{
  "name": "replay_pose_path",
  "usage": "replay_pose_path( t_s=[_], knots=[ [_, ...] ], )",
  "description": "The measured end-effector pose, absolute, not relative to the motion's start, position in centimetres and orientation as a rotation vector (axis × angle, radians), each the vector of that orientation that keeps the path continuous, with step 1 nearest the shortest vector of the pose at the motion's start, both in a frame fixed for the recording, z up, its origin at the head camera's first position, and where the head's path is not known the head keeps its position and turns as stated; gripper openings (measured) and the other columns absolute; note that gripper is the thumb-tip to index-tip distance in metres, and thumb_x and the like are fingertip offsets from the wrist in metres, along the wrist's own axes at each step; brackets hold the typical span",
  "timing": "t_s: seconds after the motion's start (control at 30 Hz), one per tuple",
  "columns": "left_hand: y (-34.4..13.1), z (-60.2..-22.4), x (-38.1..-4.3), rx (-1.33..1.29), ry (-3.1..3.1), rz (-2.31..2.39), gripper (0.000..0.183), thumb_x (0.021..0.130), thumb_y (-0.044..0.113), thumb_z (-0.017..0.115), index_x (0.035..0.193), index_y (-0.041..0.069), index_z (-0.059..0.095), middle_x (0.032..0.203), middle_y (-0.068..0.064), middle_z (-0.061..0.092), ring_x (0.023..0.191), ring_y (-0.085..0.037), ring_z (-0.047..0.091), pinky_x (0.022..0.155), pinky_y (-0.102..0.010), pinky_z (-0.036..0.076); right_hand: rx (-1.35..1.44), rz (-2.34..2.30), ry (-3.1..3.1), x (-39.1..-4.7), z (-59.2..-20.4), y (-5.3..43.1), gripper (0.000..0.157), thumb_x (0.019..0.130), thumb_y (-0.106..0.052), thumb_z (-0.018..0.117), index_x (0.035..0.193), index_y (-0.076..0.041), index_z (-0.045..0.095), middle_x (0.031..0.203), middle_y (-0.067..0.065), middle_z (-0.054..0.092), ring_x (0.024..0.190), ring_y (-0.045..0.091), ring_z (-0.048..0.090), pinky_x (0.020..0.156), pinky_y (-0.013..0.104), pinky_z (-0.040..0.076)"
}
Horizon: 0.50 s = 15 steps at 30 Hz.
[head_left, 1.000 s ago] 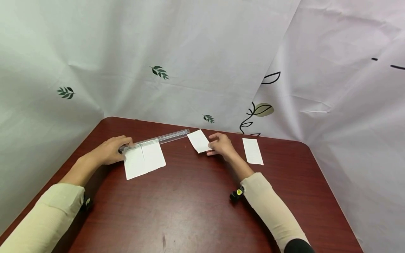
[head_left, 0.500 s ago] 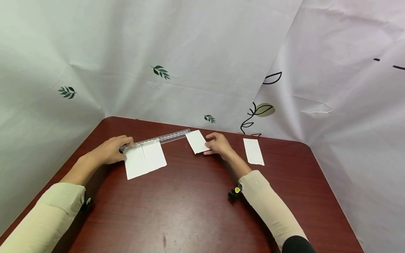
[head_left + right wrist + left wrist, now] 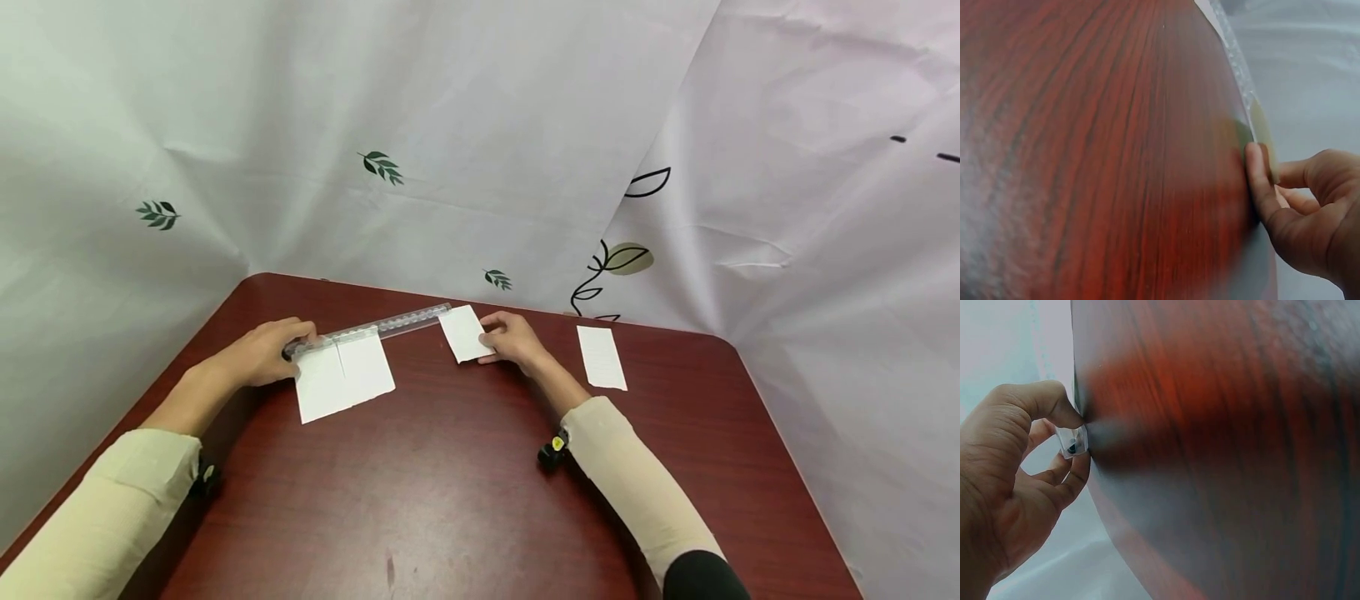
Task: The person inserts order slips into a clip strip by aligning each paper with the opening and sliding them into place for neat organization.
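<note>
My left hand (image 3: 262, 354) pinches the near-left end of a long clear plastic bar (image 3: 412, 321), which looks like a ruler with a raised ridge. In the left wrist view, thumb and fingers close round the bar's clear end (image 3: 1073, 443). The bar lies across the top edge of a white paper sheet (image 3: 348, 379) with a dark line or slit in it. My right hand (image 3: 513, 340) holds a small white paper piece (image 3: 461, 333) by its right side, at the bar's far end. In the right wrist view, that paper (image 3: 1264, 134) sits edge-on between thumb and fingers.
Another white paper strip (image 3: 602, 358) lies on the dark red wooden table (image 3: 450, 467), right of my right hand. A pale cloth curtain (image 3: 450, 125) with leaf prints hangs behind and beside the table.
My right hand has moved slightly left with the small paper piece, which now overlaps or meets the bar's far end. The left hand, bar and larger sheet stay in place.
</note>
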<state>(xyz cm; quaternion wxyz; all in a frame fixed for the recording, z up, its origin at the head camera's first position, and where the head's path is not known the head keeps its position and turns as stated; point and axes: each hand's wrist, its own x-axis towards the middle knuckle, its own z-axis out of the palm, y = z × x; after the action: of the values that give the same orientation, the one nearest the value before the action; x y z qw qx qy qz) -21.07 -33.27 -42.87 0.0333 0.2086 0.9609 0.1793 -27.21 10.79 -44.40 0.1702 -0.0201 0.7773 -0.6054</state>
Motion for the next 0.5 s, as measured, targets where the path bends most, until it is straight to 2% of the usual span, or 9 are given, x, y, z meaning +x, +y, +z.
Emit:
replay_pose_path(
  t_s=[0.2, 0.33, 0.5],
  knots=[
    [-33.1, -42.8, -21.2, 0.644, 2.958, 0.545, 0.039, 0.080, 0.000, 0.081, 0.112, 0.016, 0.065, 0.118, -0.011, 0.069, 0.100, -0.029, 0.057, 0.080, -0.044, 0.046, -0.052, -1.716, 2.197, -27.7, -44.5, 10.7, 0.042, 0.108, 0.002, 0.066, 0.149, 0.007, 0.061, 0.113, 0.018, 0.068, 0.086, 0.022, 0.075, 0.075, 0.035, 0.070],
    [-33.2, -42.9, -21.1, 0.674, 2.962, 0.560, 0.039, 0.080, -0.002, 0.081, 0.112, 0.015, 0.065, 0.117, -0.012, 0.068, 0.098, -0.029, 0.057, 0.080, -0.044, 0.046, -0.089, -1.647, 2.248, -27.9, -44.5, 10.5, 0.042, 0.107, -0.005, 0.071, 0.148, 0.003, 0.064, 0.107, 0.013, 0.067, 0.084, 0.018, 0.073, 0.074, 0.034, 0.069],
    [-33.3, -42.8, -21.1, 0.680, 2.963, 0.554, 0.040, 0.080, -0.002, 0.082, 0.112, 0.015, 0.066, 0.118, -0.011, 0.068, 0.099, -0.029, 0.057, 0.082, -0.045, 0.047, -0.141, -1.492, 2.408, -28.4, -44.6, 10.0, 0.045, 0.105, -0.017, 0.078, 0.147, -0.005, 0.070, 0.102, 0.008, 0.071, 0.084, 0.013, 0.067, 0.072, 0.023, 0.057]
  ],
)
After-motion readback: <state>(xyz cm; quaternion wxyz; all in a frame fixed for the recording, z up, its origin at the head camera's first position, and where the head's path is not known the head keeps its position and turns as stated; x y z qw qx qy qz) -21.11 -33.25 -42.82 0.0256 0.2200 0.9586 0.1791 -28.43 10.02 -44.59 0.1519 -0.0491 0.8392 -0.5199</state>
